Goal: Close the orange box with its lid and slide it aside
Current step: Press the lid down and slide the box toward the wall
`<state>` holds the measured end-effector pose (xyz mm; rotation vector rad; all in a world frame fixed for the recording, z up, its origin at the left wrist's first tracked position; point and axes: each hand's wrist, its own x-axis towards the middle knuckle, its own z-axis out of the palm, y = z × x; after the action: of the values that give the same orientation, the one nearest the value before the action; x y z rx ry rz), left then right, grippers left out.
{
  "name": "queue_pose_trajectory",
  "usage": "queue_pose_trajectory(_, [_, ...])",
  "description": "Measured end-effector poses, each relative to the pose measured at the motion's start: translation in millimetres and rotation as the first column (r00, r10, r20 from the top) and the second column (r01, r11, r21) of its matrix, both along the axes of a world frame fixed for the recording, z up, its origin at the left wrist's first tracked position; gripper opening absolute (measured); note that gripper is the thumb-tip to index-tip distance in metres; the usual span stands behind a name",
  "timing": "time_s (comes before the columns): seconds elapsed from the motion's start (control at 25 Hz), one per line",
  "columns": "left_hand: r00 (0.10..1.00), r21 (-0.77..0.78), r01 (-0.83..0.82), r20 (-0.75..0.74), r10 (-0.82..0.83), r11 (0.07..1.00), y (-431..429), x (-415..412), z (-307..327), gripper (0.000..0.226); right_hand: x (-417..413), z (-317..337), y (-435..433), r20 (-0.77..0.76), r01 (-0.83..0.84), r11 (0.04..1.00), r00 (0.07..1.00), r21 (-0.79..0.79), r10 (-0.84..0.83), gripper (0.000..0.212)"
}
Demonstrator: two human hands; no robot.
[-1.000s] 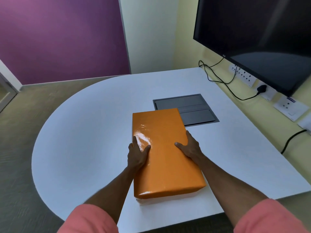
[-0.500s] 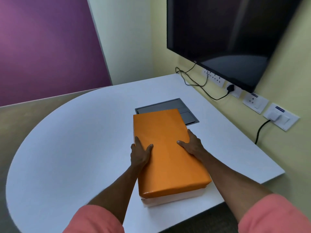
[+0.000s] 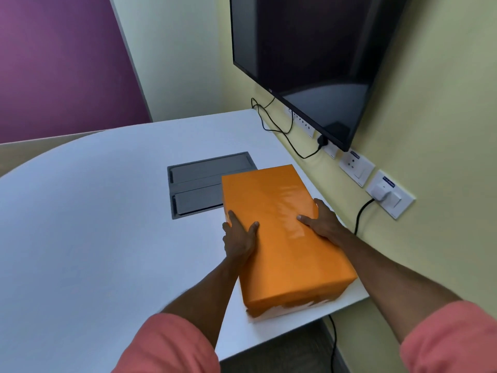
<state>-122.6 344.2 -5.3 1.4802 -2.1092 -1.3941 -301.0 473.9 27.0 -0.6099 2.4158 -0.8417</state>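
Fingers [image 3: 234,219] of the left hand [image 3: 238,239] and of the right hand [image 3: 324,224] are spread flat, clamping the orange box [image 3: 282,238] from both long sides, thumbs on its lid. White desk [image 3: 94,224] carries the box at its 3 o'clock edge, near the wall. Grey floor-box hatch [image 3: 199,184] lies at 10 o'clock from the box, its corner covered. Wall sockets [image 3: 390,193] sit at 2 o'clock.
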Motion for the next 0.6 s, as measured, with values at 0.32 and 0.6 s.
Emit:
queue_pose_trajectory(0.32, [0.999,0.035,-0.038,0.024,0.037,0.999,65,-74,-2,0.09,-75,-1,54,0.017,-0.045,0.999,0.999,-0.008,0.045,0.088])
queue_pose_trajectory(0.6, [0.999,0.014,-0.034,0.031,0.034,0.999,86,-104,-11,0.09,-103,-12,73,0.037,-0.06,0.996,0.997,-0.067,0.062,0.083])
